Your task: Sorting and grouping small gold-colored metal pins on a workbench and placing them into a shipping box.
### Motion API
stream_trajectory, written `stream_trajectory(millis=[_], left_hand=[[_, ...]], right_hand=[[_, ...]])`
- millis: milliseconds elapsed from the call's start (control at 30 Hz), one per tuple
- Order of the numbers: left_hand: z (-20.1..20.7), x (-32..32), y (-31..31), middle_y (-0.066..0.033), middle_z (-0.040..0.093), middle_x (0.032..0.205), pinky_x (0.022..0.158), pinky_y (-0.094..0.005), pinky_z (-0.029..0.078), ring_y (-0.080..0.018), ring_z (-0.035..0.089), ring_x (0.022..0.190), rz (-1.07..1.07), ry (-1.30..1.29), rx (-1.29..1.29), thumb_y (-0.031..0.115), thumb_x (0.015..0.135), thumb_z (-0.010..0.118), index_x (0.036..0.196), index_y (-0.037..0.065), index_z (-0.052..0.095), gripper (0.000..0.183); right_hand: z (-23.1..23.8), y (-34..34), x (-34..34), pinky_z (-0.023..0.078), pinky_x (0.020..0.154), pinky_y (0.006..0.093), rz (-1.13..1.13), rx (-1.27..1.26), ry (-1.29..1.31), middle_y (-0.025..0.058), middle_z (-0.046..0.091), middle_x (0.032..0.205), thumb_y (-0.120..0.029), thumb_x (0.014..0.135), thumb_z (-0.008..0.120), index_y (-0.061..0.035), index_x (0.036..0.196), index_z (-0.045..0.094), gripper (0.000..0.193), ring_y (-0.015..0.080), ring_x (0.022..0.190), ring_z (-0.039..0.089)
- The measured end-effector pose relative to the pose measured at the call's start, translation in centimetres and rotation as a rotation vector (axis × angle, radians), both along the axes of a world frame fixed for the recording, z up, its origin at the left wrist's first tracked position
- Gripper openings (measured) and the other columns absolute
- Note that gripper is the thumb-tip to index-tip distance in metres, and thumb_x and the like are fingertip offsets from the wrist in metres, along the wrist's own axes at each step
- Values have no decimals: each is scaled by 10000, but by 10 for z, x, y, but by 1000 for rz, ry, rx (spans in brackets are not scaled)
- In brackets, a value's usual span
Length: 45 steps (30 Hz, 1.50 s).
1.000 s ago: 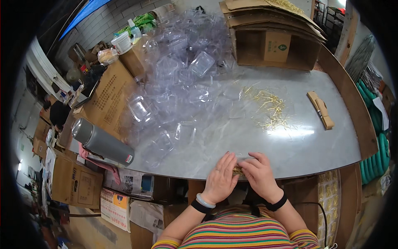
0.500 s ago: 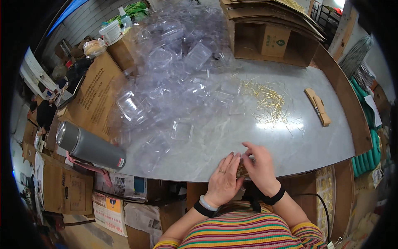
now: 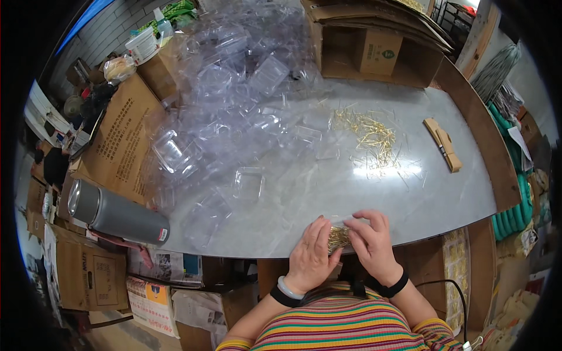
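Note:
At the table's near edge, a bundle of thin gold-coloured pins (image 3: 338,238) sits between my hands. My left hand (image 3: 310,251) is closed along the bundle's left side, its fingers pressed together and the thumb at the near end. On the other side, my right hand (image 3: 373,244) has bent fingers against the bundle's right edge and far end. Whether a clear case surrounds the bundle, I cannot tell. Farther off, a loose scatter of gold-coloured pins (image 3: 374,140) lies on the grey table (image 3: 293,199).
A big heap of clear plastic boxes (image 3: 234,111) covers the table's left and back. A grey bottle (image 3: 126,215) lies at the left edge. A wooden-handled tool (image 3: 443,145) lies at right, near a cardboard wall (image 3: 486,134). An open cardboard box (image 3: 345,52) stands behind.
My hands have parted slightly, and more of the bundle shows between them. The right hand's forefinger has drawn back from pointing across. The whole view has shifted a little.

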<state>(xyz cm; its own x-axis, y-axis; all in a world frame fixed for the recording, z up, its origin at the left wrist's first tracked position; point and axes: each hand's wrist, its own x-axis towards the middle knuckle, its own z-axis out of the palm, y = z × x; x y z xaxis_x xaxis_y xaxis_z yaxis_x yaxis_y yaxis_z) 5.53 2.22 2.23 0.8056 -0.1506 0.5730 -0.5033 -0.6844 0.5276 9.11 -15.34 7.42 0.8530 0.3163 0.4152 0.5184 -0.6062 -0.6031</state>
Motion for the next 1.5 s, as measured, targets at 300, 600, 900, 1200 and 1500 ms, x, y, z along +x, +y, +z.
stream_trajectory(millis=[300,600,900,1200,1500], left_hand=[[4,0,1,-228,527,1367,1022,-451,467,-418,533,1248,-22,9,79,178,865,721,1500,-67,228,840],[5,-2,0,-227,517,1372,1018,-464,465,-426,516,1256,-21,49,119,165,868,710,1506,-52,249,816],[11,-2,-3,-259,475,1405,1018,-479,459,-440,498,1277,-6,59,133,172,922,636,1489,-33,338,672],[9,-2,-2,-275,464,1421,1028,-487,449,-449,502,1275,-8,78,96,239,978,575,1492,-29,352,621],[11,-2,1,-253,461,1419,1046,-487,434,-436,484,1300,-46,65,134,352,1005,532,1499,-21,355,644]], right_hand=[[10,2,22,382,1047,478,76,-330,-147,99,578,1244,-74,788,696,-98,1033,662,249,346,1282,463],[4,-10,17,413,1003,470,53,-288,-130,120,605,1157,-68,824,674,-48,968,614,158,342,1193,527],[-18,-5,24,448,912,417,94,103,43,112,615,1086,-122,859,699,-72,1038,624,201,346,1069,555],[-13,-26,5,428,1017,445,271,-11,-10,28,655,1139,-166,743,822,-120,994,686,289,315,1226,529],[-19,-30,4,457,996,435,289,103,1,45,682,1057,-101,775,797,-84,925,671,196,326,1181,576]])
